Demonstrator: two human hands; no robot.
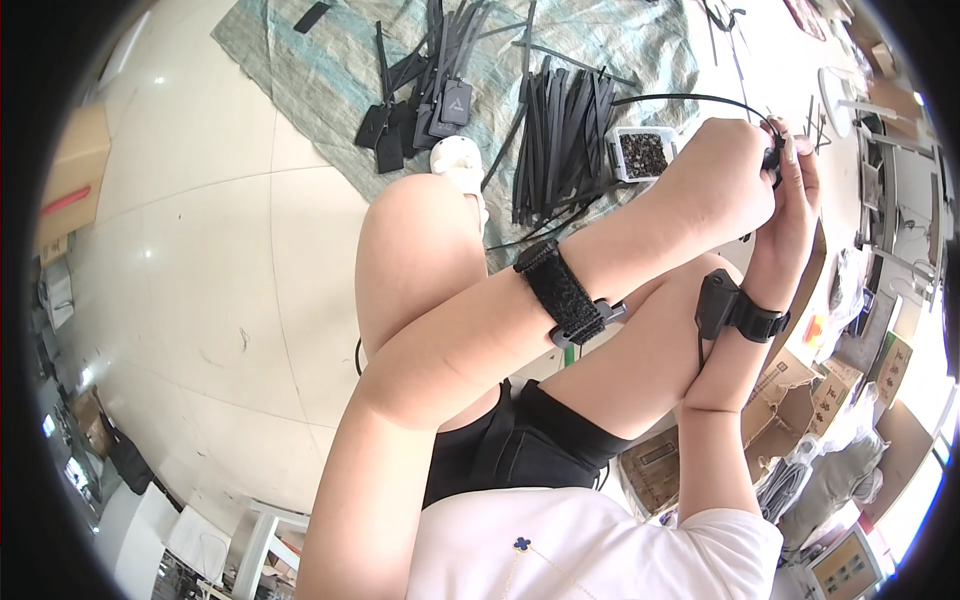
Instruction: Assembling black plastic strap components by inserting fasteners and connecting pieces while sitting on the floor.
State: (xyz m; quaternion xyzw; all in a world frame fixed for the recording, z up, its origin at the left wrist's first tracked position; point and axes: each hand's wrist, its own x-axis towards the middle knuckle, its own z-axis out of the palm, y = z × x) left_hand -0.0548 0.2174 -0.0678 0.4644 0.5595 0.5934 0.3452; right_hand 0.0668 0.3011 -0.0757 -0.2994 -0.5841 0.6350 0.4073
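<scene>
My left hand (737,165) is closed at the far right, its back toward me and its fingers mostly hidden. Close against it, my right hand (793,200) has its fingers bent round the same spot. A thin black strap (705,97) arcs from the left into both hands, and a small dark piece shows between them; its exact form is hidden. Left of the hands stands a small clear box (616,158) of small dark parts (645,155). Beside that box lies a bundle of flat black straps (560,140).
A crumpled grey-green sheet (300,75) covers the floor under the straps. Black luggage tags (455,103) with straps lie farther left, near my white shoe (457,155). Cardboard boxes (790,395) and plastic bags (860,455) crowd the right side. Another carton (75,165) stands far left.
</scene>
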